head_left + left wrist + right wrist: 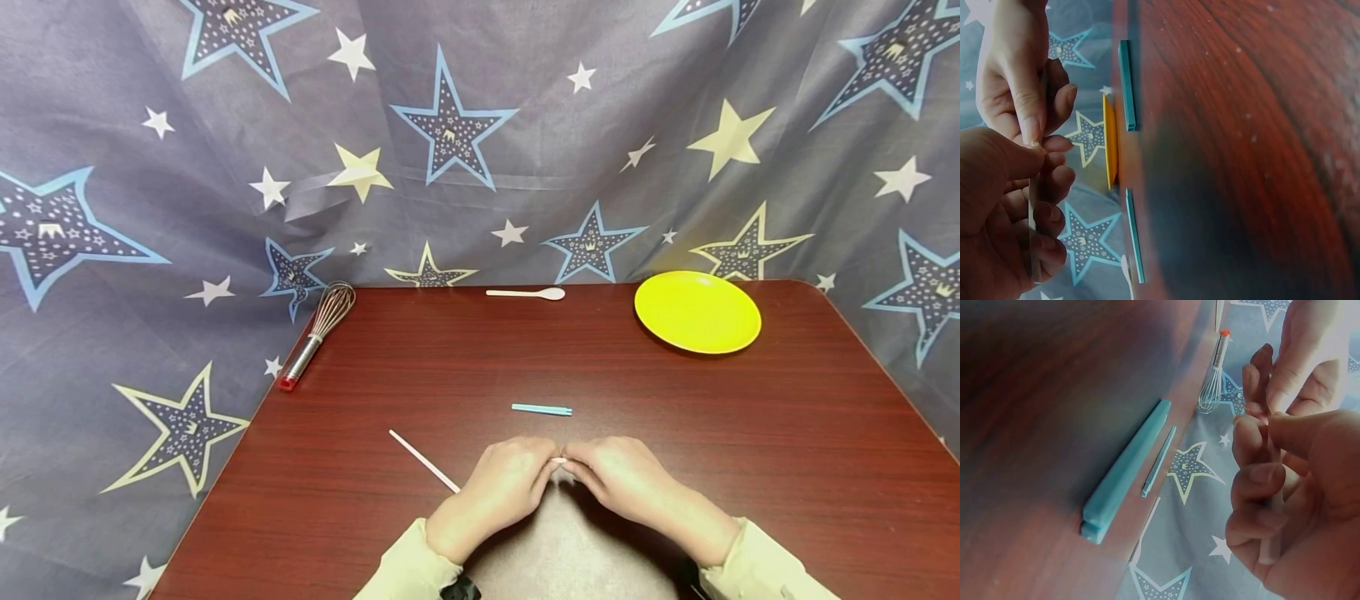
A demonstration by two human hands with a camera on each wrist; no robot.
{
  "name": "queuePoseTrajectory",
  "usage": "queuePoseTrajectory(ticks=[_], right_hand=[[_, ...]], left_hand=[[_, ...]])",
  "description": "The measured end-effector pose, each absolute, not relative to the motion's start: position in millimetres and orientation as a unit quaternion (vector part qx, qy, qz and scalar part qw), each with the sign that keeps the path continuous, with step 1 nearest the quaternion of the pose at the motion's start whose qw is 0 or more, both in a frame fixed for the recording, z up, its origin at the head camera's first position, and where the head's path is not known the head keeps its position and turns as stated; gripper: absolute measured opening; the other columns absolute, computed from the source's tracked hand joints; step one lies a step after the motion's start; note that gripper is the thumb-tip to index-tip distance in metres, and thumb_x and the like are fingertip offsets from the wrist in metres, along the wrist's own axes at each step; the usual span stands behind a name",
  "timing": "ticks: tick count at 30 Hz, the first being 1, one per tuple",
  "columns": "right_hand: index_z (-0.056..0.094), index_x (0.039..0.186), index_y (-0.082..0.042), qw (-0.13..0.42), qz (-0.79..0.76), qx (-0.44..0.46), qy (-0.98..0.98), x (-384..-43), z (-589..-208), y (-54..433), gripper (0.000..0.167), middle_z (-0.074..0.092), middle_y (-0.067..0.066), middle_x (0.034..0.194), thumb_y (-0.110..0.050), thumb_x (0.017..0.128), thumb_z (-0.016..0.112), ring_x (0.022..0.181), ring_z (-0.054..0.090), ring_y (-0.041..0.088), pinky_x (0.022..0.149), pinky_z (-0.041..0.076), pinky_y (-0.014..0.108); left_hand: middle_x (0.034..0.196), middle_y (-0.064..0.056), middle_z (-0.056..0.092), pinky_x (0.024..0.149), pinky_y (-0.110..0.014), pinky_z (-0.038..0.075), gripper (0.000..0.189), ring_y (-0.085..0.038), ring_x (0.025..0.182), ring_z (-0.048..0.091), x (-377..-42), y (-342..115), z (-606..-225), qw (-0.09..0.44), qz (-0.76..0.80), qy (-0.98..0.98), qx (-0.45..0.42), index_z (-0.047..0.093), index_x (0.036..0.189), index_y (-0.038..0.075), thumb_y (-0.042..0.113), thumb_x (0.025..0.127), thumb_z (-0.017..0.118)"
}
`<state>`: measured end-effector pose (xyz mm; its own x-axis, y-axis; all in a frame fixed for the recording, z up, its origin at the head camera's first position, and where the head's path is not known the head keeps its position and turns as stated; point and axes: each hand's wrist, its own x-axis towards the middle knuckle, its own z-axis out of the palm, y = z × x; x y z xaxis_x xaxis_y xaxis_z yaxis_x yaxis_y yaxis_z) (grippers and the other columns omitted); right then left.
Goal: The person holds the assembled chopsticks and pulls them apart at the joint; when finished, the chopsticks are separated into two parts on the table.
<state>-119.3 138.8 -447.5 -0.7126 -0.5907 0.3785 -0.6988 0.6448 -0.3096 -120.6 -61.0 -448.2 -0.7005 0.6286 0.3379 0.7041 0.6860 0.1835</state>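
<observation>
My left hand (504, 479) and right hand (626, 475) meet at the fingertips near the table's front. Between them they pinch a slender pale stick (558, 460); only a bit shows in the head view. Along the left palm, the left wrist view shows a thin pale length (1033, 244). A whitish end (1270, 544) pokes out below the curled fingers in the right wrist view. Just beyond the hands lies a short light-blue bar (542, 409) with a notched end. A second blue bar (1125, 472) looms closer in the right wrist view, hidden from the head view.
A thin pink-white stick (422, 459) runs under the left wrist. At the back left edge lies a whisk (318, 333) with a red-tipped handle. A white spoon (525, 293) is along the back edge, and a yellow plate (697, 312) sits back right before a starry curtain (510, 192).
</observation>
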Motion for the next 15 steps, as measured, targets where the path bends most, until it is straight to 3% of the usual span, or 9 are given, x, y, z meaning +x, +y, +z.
queuePoseTrajectory(ticks=[15], right_hand=[[0.055,0.076,-0.023,0.105,0.198,0.373,-0.9,-117.2,-444.4,139.2,0.019,0.045,-0.017,0.06,-0.022,0.094,0.063,0.052,0.042,0.003,0.046,0.039,0.029]], left_hand=[[0.064,0.011,0.047,0.05,-0.027,0.042,0.027,-0.008,0.057,0.05,-118.5,-59.6,-449.4,0.1,-0.137,-0.915,-0.365,0.049,0.071,0.021,0.027,0.094,0.061]])
